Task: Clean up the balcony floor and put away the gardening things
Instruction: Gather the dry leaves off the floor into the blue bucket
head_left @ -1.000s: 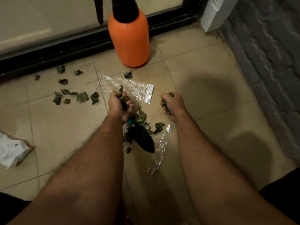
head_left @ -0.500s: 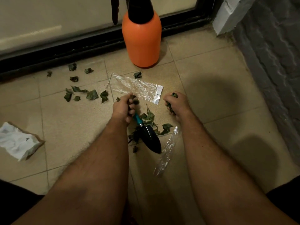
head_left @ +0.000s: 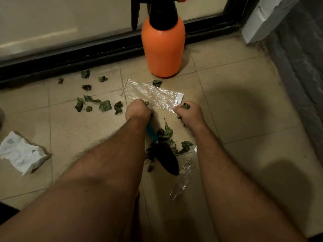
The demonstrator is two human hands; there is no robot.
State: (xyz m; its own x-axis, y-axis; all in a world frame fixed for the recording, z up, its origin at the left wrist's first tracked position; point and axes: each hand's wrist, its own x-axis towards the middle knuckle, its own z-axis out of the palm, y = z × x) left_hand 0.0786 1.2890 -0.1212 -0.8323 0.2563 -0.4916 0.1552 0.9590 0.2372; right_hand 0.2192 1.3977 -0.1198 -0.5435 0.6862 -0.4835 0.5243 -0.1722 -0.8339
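Observation:
My left hand (head_left: 138, 110) grips the teal handle of a small trowel (head_left: 166, 158), whose black blade points back toward me among a heap of dry green leaves (head_left: 167, 135). A leaf scrap sticks out at the top of that fist. My right hand (head_left: 189, 112) is closed round a clump of leaves. Both fists sit at the near edge of a clear plastic bag (head_left: 153, 95) lying flat on the tiled floor. More loose leaves (head_left: 104, 105) are scattered to the left.
An orange pressure sprayer (head_left: 163, 48) stands by the black door track (head_left: 70, 58). A second strip of clear plastic (head_left: 183, 179) lies beside the trowel blade. Crumpled white paper (head_left: 21, 152) sits at the left. A grey brick wall (head_left: 297, 63) borders the right.
Both fists kept their hold and stayed near the bag's edge. The view shifted, so the sprayer and leaves sit further right in the frame.

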